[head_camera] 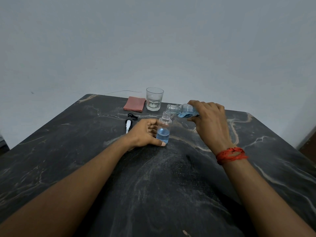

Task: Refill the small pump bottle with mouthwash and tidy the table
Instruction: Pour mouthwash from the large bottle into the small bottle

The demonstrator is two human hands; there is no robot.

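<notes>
A small clear bottle (163,130) stands upright on the dark marble table (153,177), its lower part filled with blue liquid and its neck uncapped. My left hand (144,133) grips it from the left near the base. My right hand (209,118) holds a clear mouthwash bottle (182,110) tipped nearly flat, its open mouth just above the small bottle's neck. Blue liquid shows inside the tipped bottle. The pump head (129,121), black top with a white tube, lies on the table to the left.
An empty drinking glass (154,101) stands near the far edge. A folded pink cloth (134,103) lies left of it. A red thread band (230,154) circles my right wrist. The wall rises right behind the table.
</notes>
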